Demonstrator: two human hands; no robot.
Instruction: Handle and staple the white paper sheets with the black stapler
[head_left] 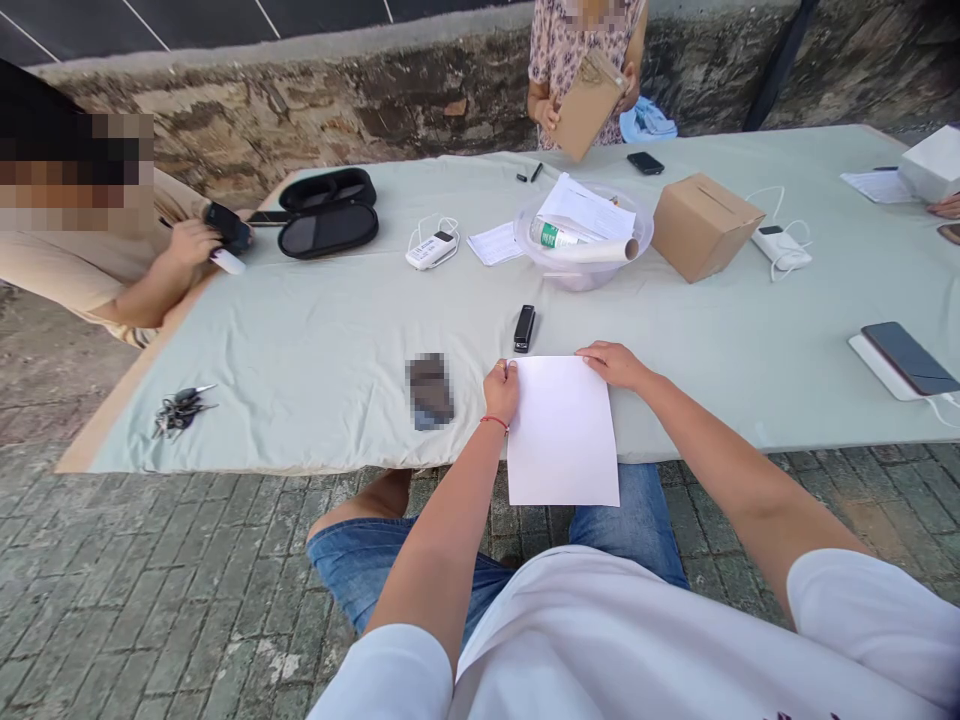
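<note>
A blank white sheet of paper (pixel 562 430) lies at the table's front edge, its lower part hanging over above my lap. My left hand (pixel 501 390) grips its upper left edge, thumb on top and fingers curled in. At the upper right corner, my right hand (pixel 611 363) holds the paper between thumb and fingers; the underside of that grip is hidden. Just beyond the sheet's top edge is a black stapler (pixel 524 328), touched by neither hand. A small blurred-out item (pixel 430 392) lies to the left of my left hand.
Keys (pixel 182 411) lie at the left. Behind are an open black case (pixel 330 215), a white power bank (pixel 433 250), a plastic basin (pixel 581 272) and a cardboard box (pixel 705 228). A phone (pixel 911 358) is at the right. Other people (pixel 589 60) are around the table.
</note>
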